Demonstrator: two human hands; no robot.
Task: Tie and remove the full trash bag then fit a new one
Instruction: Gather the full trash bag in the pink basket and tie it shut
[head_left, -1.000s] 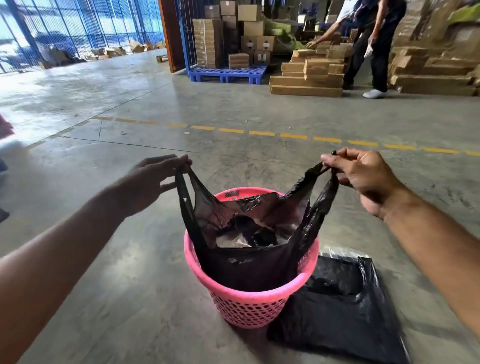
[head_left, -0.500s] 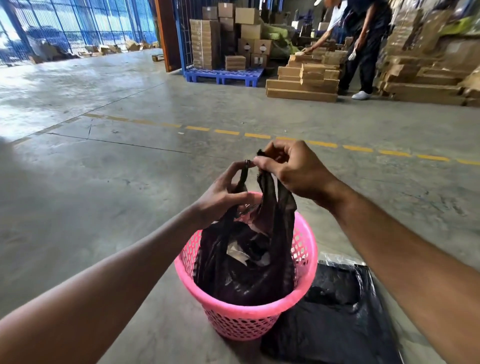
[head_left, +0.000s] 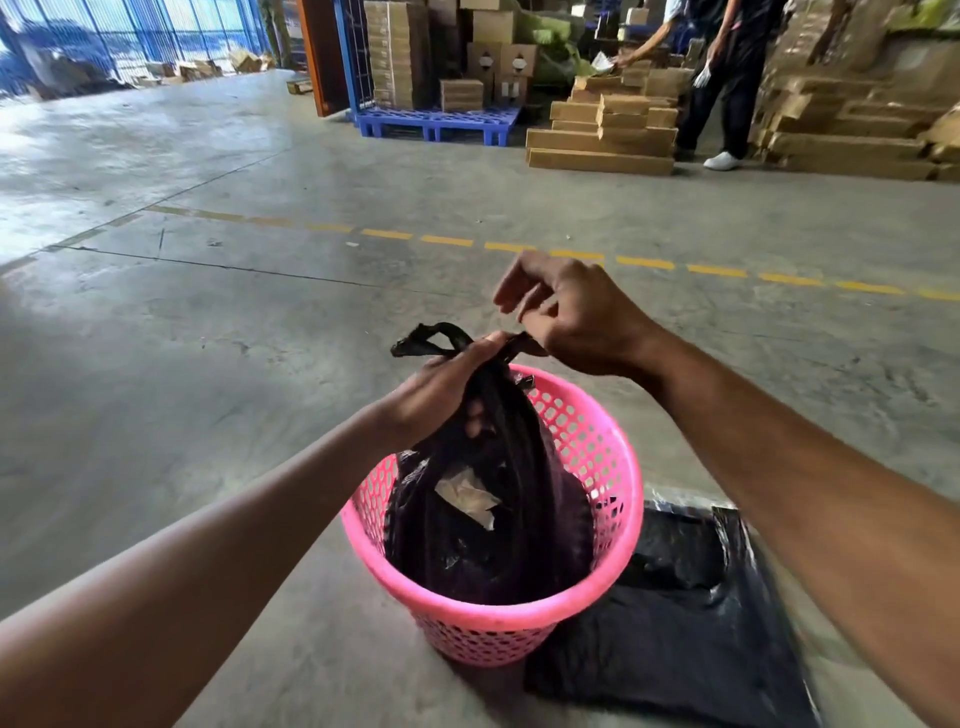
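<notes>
A pink perforated basket (head_left: 613, 457) stands on the concrete floor with a full black trash bag (head_left: 509, 540) inside it. The bag's neck is gathered above the rim. My left hand (head_left: 441, 389) is closed around that neck, and one handle loop (head_left: 431, 338) sticks out to the left over it. My right hand (head_left: 576, 317) pinches the other handle end just right of my left hand. A pale scrap shows through the bag's side. A pack of flat black bags in clear wrap (head_left: 675, 623) lies on the floor against the basket's right side.
Bare concrete floor spreads to the left and ahead, crossed by a dashed yellow line (head_left: 644, 262). Beyond it are stacked cardboard boxes (head_left: 602, 135), a blue pallet (head_left: 436, 122) and a standing person (head_left: 727, 78) handling boxes.
The two handles, held wide apart a second ago, have been brought together over the basket. My left hand now grips the gathered neck while my right crosses a handle over it.
</notes>
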